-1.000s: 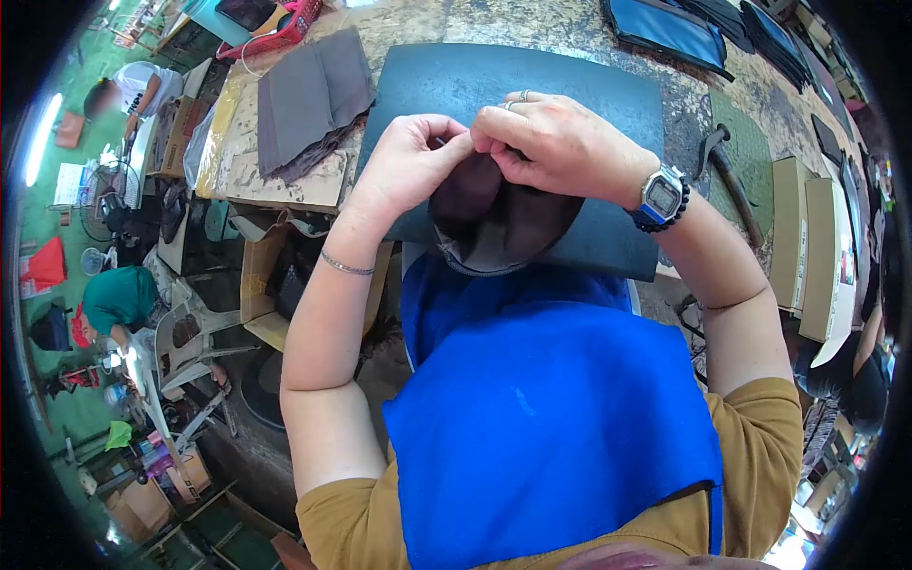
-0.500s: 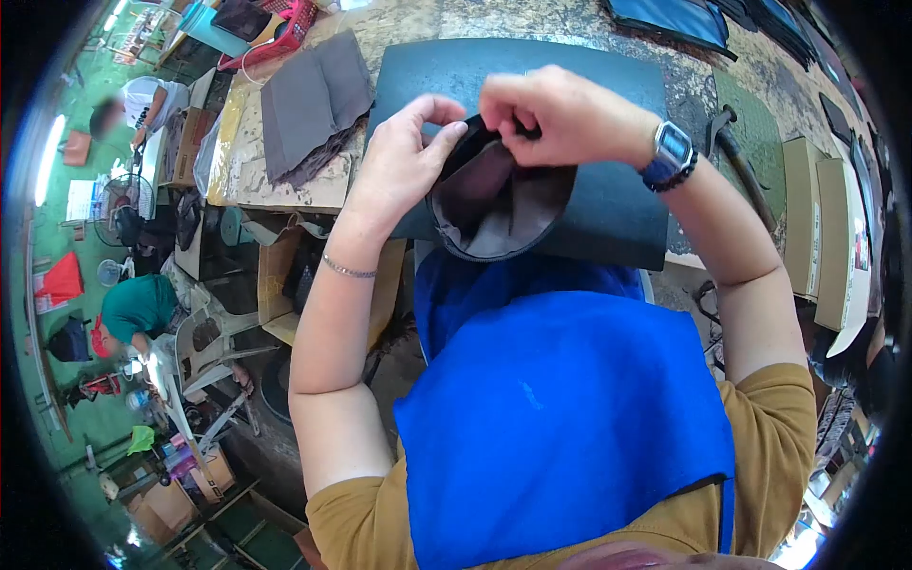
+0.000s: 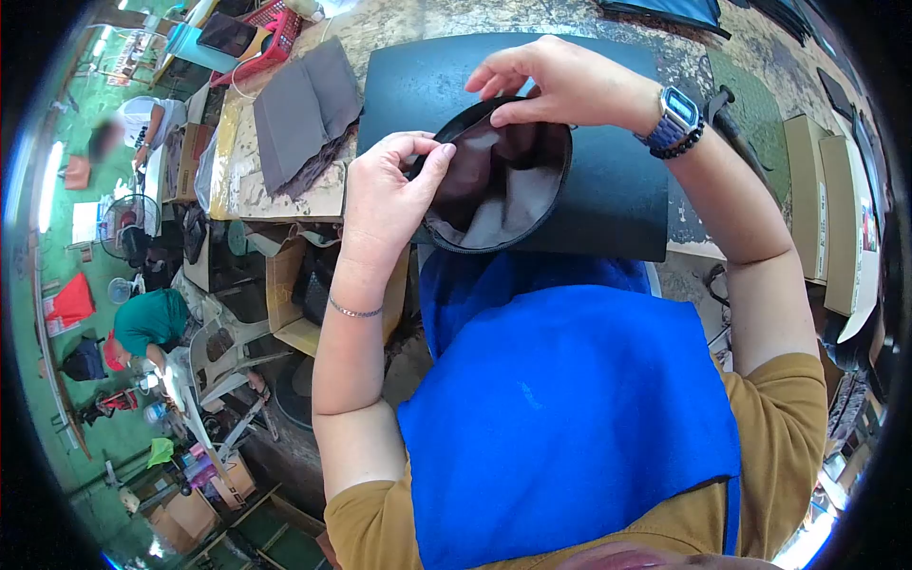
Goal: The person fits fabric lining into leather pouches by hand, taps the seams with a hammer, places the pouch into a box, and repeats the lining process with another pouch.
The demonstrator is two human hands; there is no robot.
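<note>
A black pouch [image 3: 503,209] with a grey-brown lining is held with its round mouth facing me, over a dark board [image 3: 608,218] at the table's edge. My left hand [image 3: 394,185] pinches the left side of its rim between thumb and fingers. At the top of the rim, my right hand [image 3: 560,85] has its thumb on the inner edge and its fingers behind, somewhat spread. The pouch's outer side and bottom are mostly hidden from me.
Grey-brown fabric pieces [image 3: 309,114] lie stacked left of the board. A hammer [image 3: 731,128] rests on the right, near cardboard pieces [image 3: 807,190]. A red basket [image 3: 275,38] stands at the back left. Two people [image 3: 152,318] are off to the left.
The pouch's mouth has opened wider and rounder. My right hand has gone from a curled grip inside the rim to a looser hold along the top. My left hand still pinches the rim.
</note>
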